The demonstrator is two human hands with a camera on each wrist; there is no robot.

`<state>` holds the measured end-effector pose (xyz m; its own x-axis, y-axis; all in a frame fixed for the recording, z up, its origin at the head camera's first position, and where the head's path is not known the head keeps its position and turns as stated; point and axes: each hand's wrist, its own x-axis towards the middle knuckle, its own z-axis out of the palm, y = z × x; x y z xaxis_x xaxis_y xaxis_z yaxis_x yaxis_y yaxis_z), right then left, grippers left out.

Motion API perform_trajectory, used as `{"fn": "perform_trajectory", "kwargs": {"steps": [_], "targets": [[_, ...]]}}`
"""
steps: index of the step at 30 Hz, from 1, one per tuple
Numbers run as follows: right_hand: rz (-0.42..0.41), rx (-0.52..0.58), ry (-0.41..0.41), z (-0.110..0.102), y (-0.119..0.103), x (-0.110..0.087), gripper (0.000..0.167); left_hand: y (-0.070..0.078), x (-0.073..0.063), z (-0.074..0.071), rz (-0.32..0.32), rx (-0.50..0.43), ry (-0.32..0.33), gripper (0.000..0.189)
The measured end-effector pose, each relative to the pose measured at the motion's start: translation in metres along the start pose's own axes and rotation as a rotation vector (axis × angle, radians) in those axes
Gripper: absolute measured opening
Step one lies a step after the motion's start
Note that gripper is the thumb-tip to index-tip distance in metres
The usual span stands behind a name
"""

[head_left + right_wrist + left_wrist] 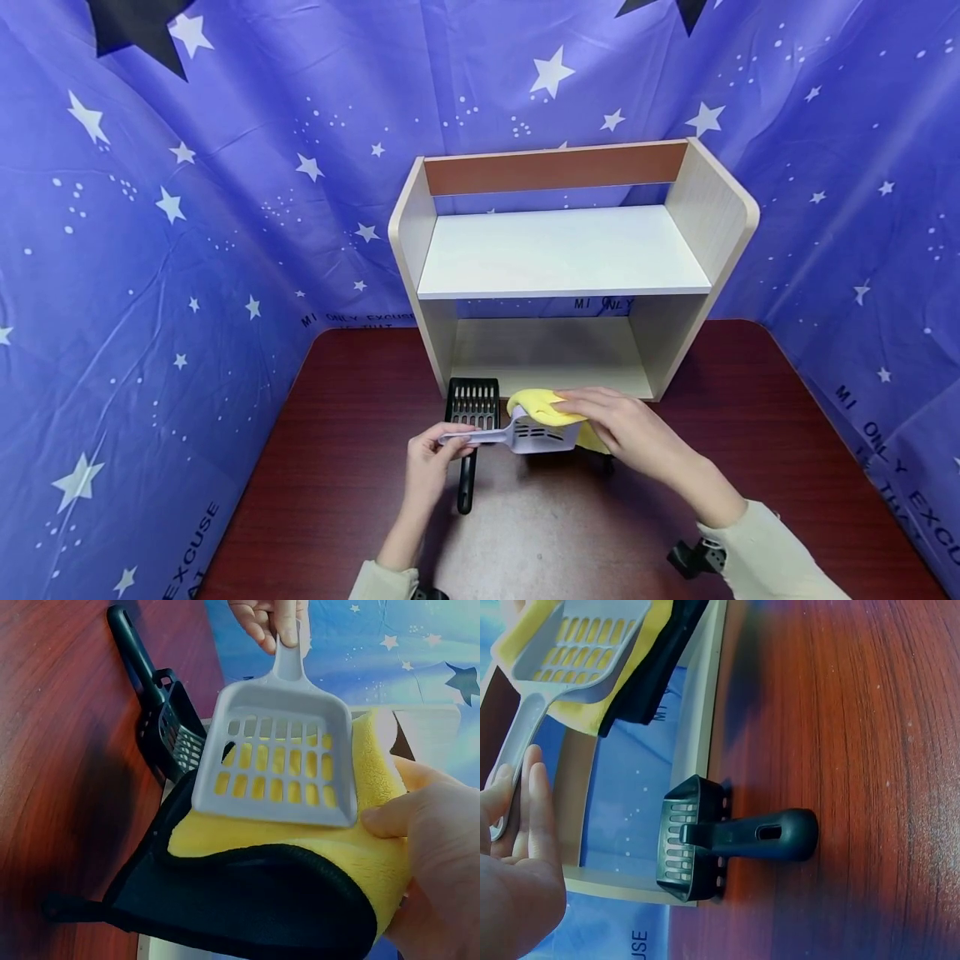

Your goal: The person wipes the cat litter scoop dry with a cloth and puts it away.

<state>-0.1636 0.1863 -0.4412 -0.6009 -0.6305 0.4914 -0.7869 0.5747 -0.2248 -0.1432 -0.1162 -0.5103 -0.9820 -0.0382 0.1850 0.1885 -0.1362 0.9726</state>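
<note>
A light grey slotted litter scoop is held up over the table. My left hand pinches its handle between thumb and fingers. With my right hand I grip a yellow and black cloth, which lies against the back of the scoop and wraps over one side edge; yellow shows through the slots. The cloth's black part hangs down below the scoop. A black slotted litter scoop lies on the table beside my left hand, its handle toward me.
A small two-tier shelf stands at the back of the dark red wooden table. The black scoop's head is near the shelf's front left corner. Behind hangs a blue curtain with stars.
</note>
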Motion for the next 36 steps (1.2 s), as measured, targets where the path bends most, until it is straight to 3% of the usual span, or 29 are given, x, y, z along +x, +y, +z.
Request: {"fn": "perform_trajectory", "kwargs": {"steps": [23, 30, 36], "targets": [[0.084, -0.041, 0.067, -0.008, 0.011, -0.024, 0.053, 0.005, 0.003, -0.013, 0.029, -0.003, 0.036, 0.015], [0.176, -0.068, 0.087, -0.011, 0.012, -0.026, 0.049, 0.003, 0.003, -0.013, 0.019, 0.034, -0.002, 0.015], [0.224, -0.065, 0.1, -0.014, 0.009, -0.019, 0.048, 0.002, 0.002, -0.01, 0.044, 0.052, -0.085, 0.016]]}}
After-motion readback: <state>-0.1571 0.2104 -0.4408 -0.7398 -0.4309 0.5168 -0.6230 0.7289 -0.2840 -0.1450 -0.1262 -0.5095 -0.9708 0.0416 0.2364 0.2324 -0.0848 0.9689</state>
